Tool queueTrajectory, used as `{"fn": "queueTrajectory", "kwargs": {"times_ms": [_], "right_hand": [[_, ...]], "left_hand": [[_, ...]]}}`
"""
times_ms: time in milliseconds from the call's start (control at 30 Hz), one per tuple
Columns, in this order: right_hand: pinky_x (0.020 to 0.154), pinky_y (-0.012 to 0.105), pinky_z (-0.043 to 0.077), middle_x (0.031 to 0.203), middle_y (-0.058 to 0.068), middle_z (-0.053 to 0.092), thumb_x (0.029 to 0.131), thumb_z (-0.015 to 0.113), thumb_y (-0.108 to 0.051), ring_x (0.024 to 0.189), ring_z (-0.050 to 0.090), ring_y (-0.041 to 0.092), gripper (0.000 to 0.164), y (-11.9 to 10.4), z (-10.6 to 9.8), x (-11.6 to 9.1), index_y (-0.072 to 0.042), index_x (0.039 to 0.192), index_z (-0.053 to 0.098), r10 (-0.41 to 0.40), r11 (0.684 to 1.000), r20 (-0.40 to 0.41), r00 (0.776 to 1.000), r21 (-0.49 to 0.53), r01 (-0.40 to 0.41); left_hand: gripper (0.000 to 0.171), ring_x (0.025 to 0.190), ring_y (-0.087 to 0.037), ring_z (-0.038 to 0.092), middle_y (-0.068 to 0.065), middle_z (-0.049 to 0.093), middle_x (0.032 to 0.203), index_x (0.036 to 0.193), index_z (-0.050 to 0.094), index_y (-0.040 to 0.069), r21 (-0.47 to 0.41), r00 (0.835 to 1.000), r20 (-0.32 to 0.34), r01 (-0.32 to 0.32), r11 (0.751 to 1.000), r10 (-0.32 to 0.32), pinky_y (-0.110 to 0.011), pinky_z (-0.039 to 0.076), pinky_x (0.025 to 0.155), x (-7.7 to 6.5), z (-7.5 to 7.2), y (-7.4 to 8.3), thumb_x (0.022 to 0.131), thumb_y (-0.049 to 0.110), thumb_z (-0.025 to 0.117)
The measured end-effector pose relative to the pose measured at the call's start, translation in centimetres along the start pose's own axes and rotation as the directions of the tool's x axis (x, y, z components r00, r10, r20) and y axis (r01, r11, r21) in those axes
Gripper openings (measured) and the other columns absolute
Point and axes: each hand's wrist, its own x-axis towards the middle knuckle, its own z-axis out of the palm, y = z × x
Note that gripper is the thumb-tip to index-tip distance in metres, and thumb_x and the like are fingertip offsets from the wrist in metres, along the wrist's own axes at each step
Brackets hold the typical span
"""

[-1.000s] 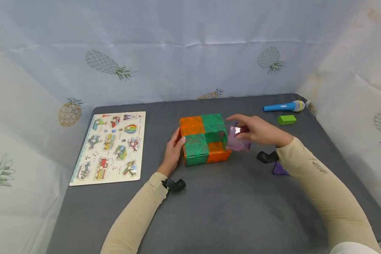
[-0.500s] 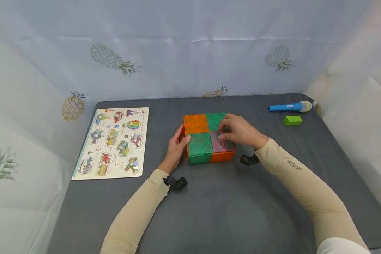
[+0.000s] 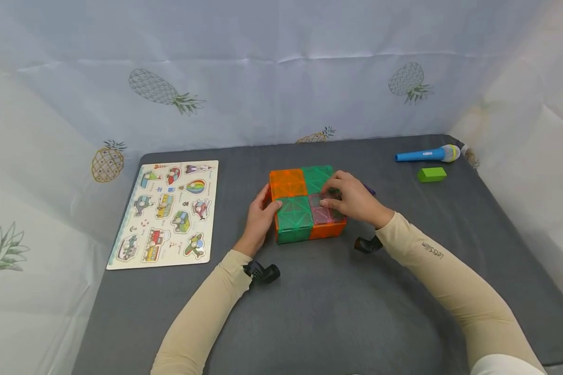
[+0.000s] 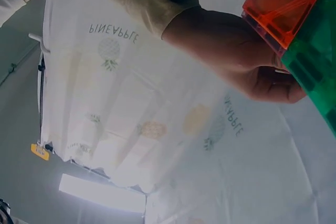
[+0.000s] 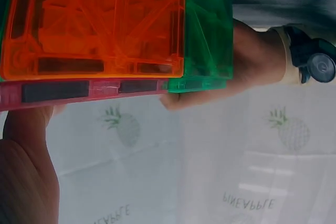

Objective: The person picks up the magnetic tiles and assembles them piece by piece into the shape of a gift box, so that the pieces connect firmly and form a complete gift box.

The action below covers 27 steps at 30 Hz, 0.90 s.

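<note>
Over the four-thirty corner of the tile box [image 3: 327, 230], with six o'clock at the person's side, I see the right hand [image 3: 354, 198] bent low, thumb and forefinger curved and a little parted, the thumb touching the pink tile [image 3: 325, 214]; whether they pinch it or only press on it, I cannot tell. The left hand [image 3: 257, 221] holds the box at nine o'clock, thumb laid over the top edge, fingers along the side wall. Going round the box top from the pink, there's the near green tile [image 3: 293, 211] at seven-thirty, the orange tile [image 3: 288, 183] at ten-thirty and the far green tile [image 3: 315, 178] at one-thirty, all see-through. Past the right hand, at about three, a purple piece [image 3: 369, 189] pokes out, mostly hidden. Farther off, between two and three, lie a blue toy microphone [image 3: 422, 155] and, just on its near side, a bright green block [image 3: 431, 175]. Well apart at nine sits a puzzle board [image 3: 169, 260] covered in vehicle pictures. Everything rests on the dark grey table [image 3: 338, 312], and a pale curtain [image 3: 248, 104] printed with pineapples hangs beyond it at twelve.
</note>
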Motion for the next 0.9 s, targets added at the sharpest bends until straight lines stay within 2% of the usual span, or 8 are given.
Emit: {"fn": "queueTrajectory", "kwargs": {"times_ms": [100, 367, 433, 533, 600, 733, 800, 900], "right_hand": [[0.069, 0.032, 0.041, 0.101, 0.004, 0.052, 0.085, 0.069, -0.024, 0.081, 0.046, 0.019, 0.016, 0.1, -0.1, 0.0, -0.016, 0.098, 0.067, -0.012, 1.000, 0.004, 1.000, 0.012, 0.012], [0.076, 0.038, 0.046, 0.109, 0.005, 0.053, 0.090, 0.062, -0.028, 0.088, 0.051, 0.021, 0.020, 0.6, -1.3, -0.7, -0.015, 0.104, 0.065, -0.026, 0.998, 0.037, 0.999, 0.059, 0.024], [0.077, 0.041, 0.047, 0.110, 0.006, 0.054, 0.090, 0.061, -0.029, 0.092, 0.053, 0.023, 0.022, 1.3, -1.8, -0.8, -0.014, 0.105, 0.065, 0.001, 0.999, 0.016, 1.000, 0.040, -0.002], [0.080, 0.045, 0.047, 0.114, 0.012, 0.055, 0.091, 0.060, -0.028, 0.099, 0.054, 0.030, 0.027, 3.1, -3.0, -0.9, -0.009, 0.110, 0.064, 0.106, 0.994, 0.008, 0.994, -0.011, -0.106], [0.084, 0.050, 0.046, 0.119, 0.017, 0.054, 0.091, 0.060, -0.028, 0.105, 0.053, 0.034, 0.035, 4.8, -3.9, -1.0, -0.006, 0.118, 0.061, 0.204, 0.977, 0.048, 0.978, -0.066, -0.201], [0.095, 0.060, 0.038, 0.135, 0.028, 0.041, 0.088, 0.063, -0.033, 0.120, 0.042, 0.044, 0.057, 7.9, -4.8, -1.5, -0.003, 0.134, 0.046, 0.350, 0.932, 0.196, 0.916, -0.170, -0.320], [0.099, 0.062, 0.034, 0.140, 0.030, 0.033, 0.087, 0.063, -0.038, 0.125, 0.037, 0.046, 0.068, 9.1, -4.5, -1.8, -0.002, 0.139, 0.038, 0.374, 0.924, 0.242, 0.895, -0.180, -0.337], [0.103, 0.062, 0.029, 0.144, 0.031, 0.029, 0.084, 0.065, -0.045, 0.130, 0.031, 0.047, 0.085, 10.0, -3.5, -1.9, -0.001, 0.145, 0.025, 0.369, 0.929, 0.249, 0.895, -0.128, -0.347]], "left_hand": [[0.064, 0.135, -0.015, 0.031, 0.001, 0.035, 0.148, 0.148, 0.027, 0.019, 0.044, 0.999, -0.031, 0.009, 0.999, -0.007, -0.039, 0.030, 0.112, -0.2, 0.3, 0.4, 0.090, 0.020, 0.055], [0.064, 0.138, -0.015, 0.027, 0.001, 0.031, 0.150, 0.149, 0.024, 0.017, 0.073, 0.999, -0.038, -0.024, 0.997, 0.027, -0.041, 0.025, 0.114, -0.5, 0.6, 0.3, 0.093, 0.023, 0.053], [0.063, 0.139, -0.015, 0.027, 0.002, 0.030, 0.151, 0.149, 0.024, 0.016, 0.081, 0.998, -0.045, -0.043, 0.996, 0.047, -0.040, 0.024, 0.115, -0.5, 0.7, 0.2, 0.093, 0.025, 0.053], [0.061, 0.136, -0.016, 0.031, 0.002, 0.031, 0.150, 0.149, 0.026, 0.017, 0.082, 0.995, -0.046, -0.087, 0.993, 0.091, -0.040, 0.027, 0.113, -0.3, 0.7, -0.1, 0.094, 0.027, 0.052], [0.059, 0.134, -0.016, 0.034, 0.002, 0.032, 0.149, 0.148, 0.028, 0.019, 0.061, 0.992, -0.045, -0.111, 0.992, 0.114, -0.040, 0.030, 0.112, -0.2, 0.6, -0.4, 0.095, 0.027, 0.053], [0.055, 0.130, -0.019, 0.038, 0.000, 0.035, 0.146, 0.145, 0.033, 0.022, 0.007, 0.990, -0.043, -0.132, 0.991, 0.132, -0.039, 0.031, 0.111, -0.1, 0.3, -1.0, 0.094, 0.023, 0.054], [0.054, 0.131, -0.019, 0.036, -0.003, 0.035, 0.146, 0.145, 0.034, 0.021, -0.018, 0.990, -0.036, -0.135, 0.991, 0.134, -0.039, 0.027, 0.113, -0.1, 0.2, -1.1, 0.094, 0.021, 0.054], [0.055, 0.132, -0.023, 0.034, -0.009, 0.035, 0.145, 0.145, 0.033, 0.015, -0.050, 0.989, -0.020, -0.146, 0.988, 0.146, -0.041, 0.023, 0.115, -0.1, 0.2, -1.0, 0.094, 0.017, 0.053]]}}
